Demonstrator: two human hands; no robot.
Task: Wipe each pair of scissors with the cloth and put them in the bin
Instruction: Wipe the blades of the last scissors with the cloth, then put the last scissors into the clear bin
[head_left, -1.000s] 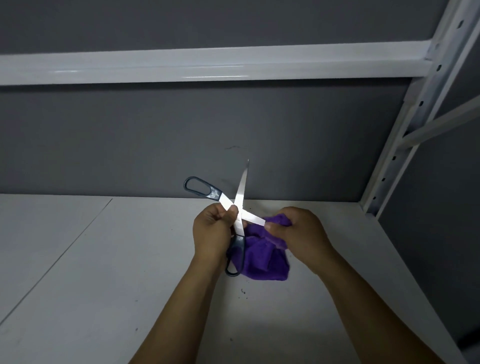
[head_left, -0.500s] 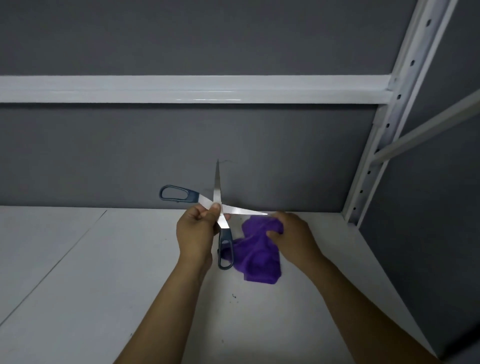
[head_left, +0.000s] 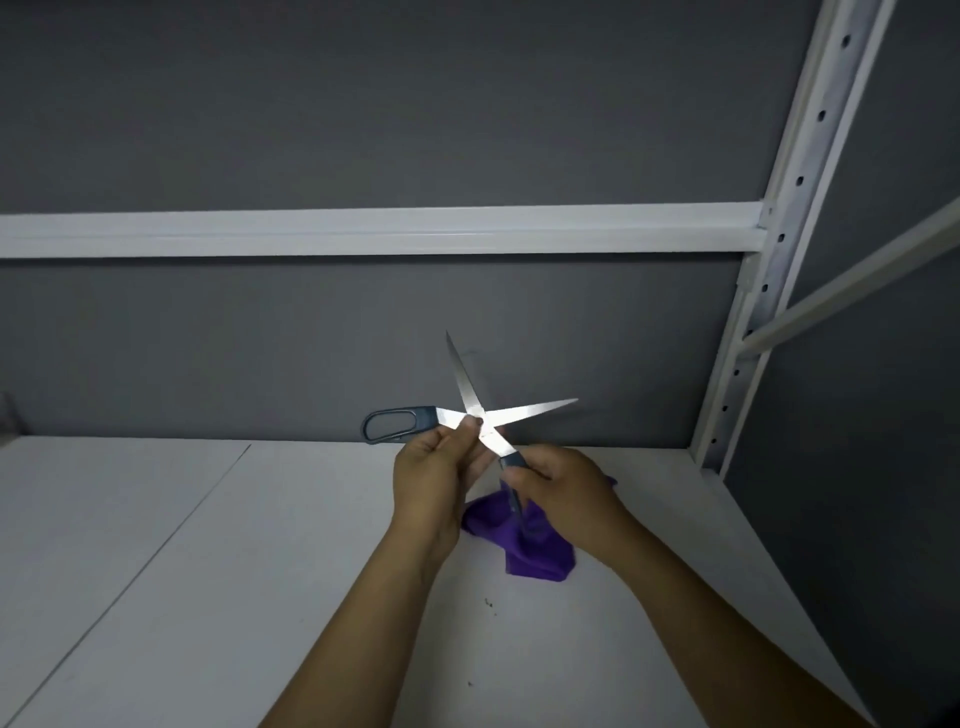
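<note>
- Both hands hold the opened scissors (head_left: 475, 417): left hand (head_left: 436, 480) pinching the pivot, right hand (head_left: 563, 499) gripping one handle above the cloth (head_left: 537, 558).
- Blades (head_left: 535, 410) splay away, upward and rightward.

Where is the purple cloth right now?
In the head view, the purple cloth is right of centre, bunched under the right hand that grips the scissors, over the white shelf.

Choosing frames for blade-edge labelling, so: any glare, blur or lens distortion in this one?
Head view: dim light overall; the blades of the scissors flare white, losing detail near the pivot; left hand, right hand and purple cloth look slightly soft; the shelf upright leans inward, a wide-angle effect.
</note>
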